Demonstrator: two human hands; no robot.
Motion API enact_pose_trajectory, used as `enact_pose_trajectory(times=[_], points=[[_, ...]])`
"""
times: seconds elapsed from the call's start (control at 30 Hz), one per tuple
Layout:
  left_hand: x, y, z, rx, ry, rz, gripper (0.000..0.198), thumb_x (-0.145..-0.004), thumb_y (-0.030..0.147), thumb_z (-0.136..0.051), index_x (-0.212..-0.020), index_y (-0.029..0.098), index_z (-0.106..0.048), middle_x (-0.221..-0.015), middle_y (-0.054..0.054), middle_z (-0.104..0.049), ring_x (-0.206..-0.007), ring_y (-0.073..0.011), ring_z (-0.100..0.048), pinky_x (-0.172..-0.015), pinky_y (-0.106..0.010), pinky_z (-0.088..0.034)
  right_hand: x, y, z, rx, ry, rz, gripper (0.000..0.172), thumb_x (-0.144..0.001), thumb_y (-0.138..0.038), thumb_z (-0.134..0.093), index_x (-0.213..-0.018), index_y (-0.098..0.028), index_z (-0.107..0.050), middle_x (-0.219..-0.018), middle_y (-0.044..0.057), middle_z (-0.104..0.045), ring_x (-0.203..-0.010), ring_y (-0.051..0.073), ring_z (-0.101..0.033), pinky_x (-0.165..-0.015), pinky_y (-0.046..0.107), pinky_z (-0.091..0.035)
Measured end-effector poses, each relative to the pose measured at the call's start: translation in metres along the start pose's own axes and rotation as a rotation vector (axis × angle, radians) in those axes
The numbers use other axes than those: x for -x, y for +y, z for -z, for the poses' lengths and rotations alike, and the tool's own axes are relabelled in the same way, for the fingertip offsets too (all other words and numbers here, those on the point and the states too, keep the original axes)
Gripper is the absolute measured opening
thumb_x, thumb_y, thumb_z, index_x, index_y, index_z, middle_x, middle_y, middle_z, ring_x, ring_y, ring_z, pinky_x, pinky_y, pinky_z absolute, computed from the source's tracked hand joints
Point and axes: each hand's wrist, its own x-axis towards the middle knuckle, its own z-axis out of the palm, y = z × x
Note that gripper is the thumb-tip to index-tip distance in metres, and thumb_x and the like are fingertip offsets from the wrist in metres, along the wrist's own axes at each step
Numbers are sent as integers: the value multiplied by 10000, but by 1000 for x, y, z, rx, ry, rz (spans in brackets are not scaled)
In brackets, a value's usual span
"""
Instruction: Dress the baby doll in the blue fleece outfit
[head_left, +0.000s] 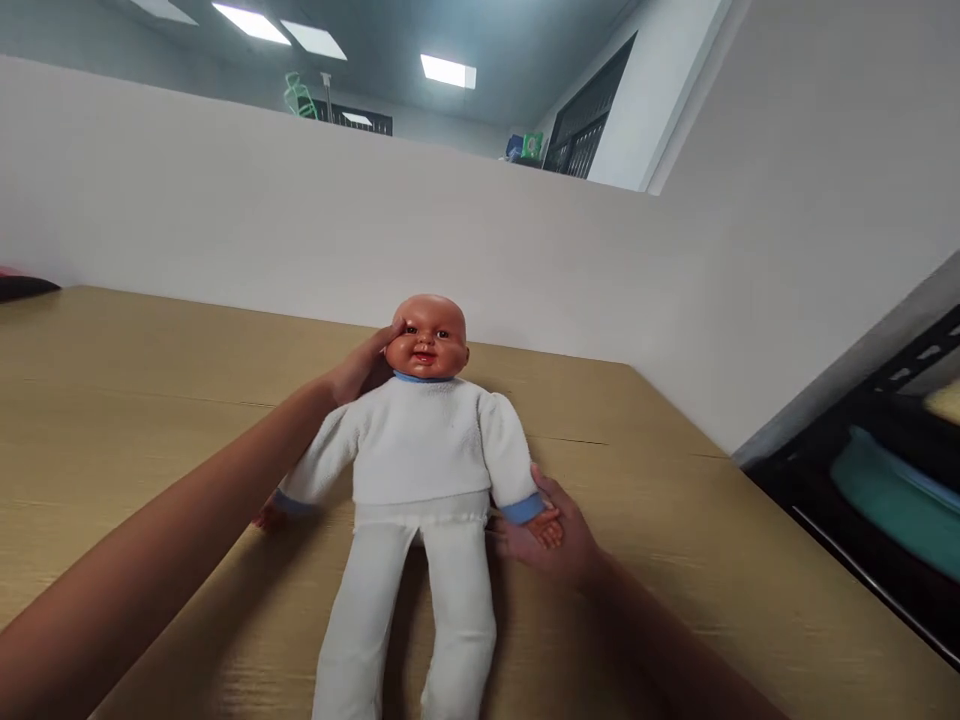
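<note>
A baby doll (420, 450) in a white fleece top and trousers with blue cuffs and collar lies face up on the wooden table. Its bald head points away from me, and its feet run out of the lower edge of the view. My left hand (364, 370) cups the side of the doll's head and neck, thumb on the cheek and the other fingers mostly hidden behind. At the doll's other side, my right hand (562, 535) curls around its cuffed wrist, fingertips reaching beneath the hip.
The table (180, 400) meets a white partition wall (315, 220) at the back. On the right stands a black rack (847, 500) holding a teal item (892, 490). Something dark (26, 287) sits at the far left edge.
</note>
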Motion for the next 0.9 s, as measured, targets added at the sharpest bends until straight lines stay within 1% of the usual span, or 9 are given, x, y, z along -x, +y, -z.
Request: enact_pose_trajectory(times=[0.1, 0.13, 0.2, 0.33, 0.4, 0.47, 0.57, 0.7, 0.9], points=[[-15, -5, 10, -18, -27, 26, 724, -988, 708, -560, -1438, 150, -660, -1486, -137, -682, -1499, -396, -503, -1254, -473, -451, -8, 5, 5, -225, 43, -78, 545, -803, -731, -704, -960, -210, -673, -906, 63, -718, -951, 271, -705, -916, 451, -592], [-18, -6, 12, -17, -32, 40, 713, -995, 697, -557, -1437, 148, -660, -1493, -140, -676, -1500, -394, -503, -1253, -472, -452, -10, 4, 5, -217, 68, -70, 513, -775, -681, -769, -974, -216, -682, -925, 54, -724, -962, 268, -702, -934, 441, -584], [-22, -10, 15, -1, -47, 63, 700, -1003, 682, -554, -1439, 146, -658, -1499, -142, -671, -1489, -391, -518, -1248, -471, -457, -9, -1, 7, -35, 96, -47, 487, -764, -658, -808, -938, -219, -691, -888, 41, -719, -890, 260, -694, -901, 421, -578], [-24, -20, 24, 13, -68, 125, 710, -994, 687, -564, -1429, 136, -664, -1490, -155, -676, -1471, -395, -537, -1229, -461, -473, -2, -15, 14, 414, 124, -56, 529, -826, -749, -687, -803, -221, -659, -700, 3, -610, -651, 207, -555, -710, 377, -513], [-25, -26, 29, -3, -48, 166, 722, -960, 708, -602, -1392, 136, -692, -1438, -171, -710, -1439, -412, -566, -1212, -474, -485, 1, -17, 20, 535, 159, -54, 520, -841, -745, -657, -779, -230, -620, -642, -28, -518, -605, 183, -468, -635, 347, -435], [-28, -32, 35, -24, -5, 189, 710, -918, 716, -654, -1344, 153, -724, -1376, -175, -747, -1397, -424, -603, -1198, -486, -490, 2, -14, 25, 630, 192, -18, 482, -855, -702, -668, -793, -229, -602, -654, -36, -484, -615, 175, -439, -618, 333, -374], [-33, -39, 42, -59, 57, 203, 673, -870, 696, -725, -1288, 170, -751, -1314, -175, -778, -1346, -427, -643, -1181, -483, -491, 1, -8, 28, 717, 229, 32, 430, -899, -644, -662, -915, -215, -647, -747, -16, -542, -674, 187, -479, -642, 333, -377], [-37, -45, 42, -77, 77, 234, 662, -835, 688, -767, -1242, 166, -766, -1287, -182, -788, -1307, -424, -672, -1154, -477, -507, 1, -2, 25, 759, 244, 25, 457, -932, -635, -638, -1089, -206, -649, -821, -14, -588, -690, 187, -528, -649, 333, -408], [-38, -52, 46, -74, 55, 240, 658, -800, 666, -819, -1224, 166, -766, -1291, -184, -786, -1304, -417, -680, -1140, -454, -518, 1, 2, 22, 767, 232, 82, 435, -968, -628, -602, -1028, -200, -655, -782, -24, -574, -642, 179, -537, -644, 345, -427]])
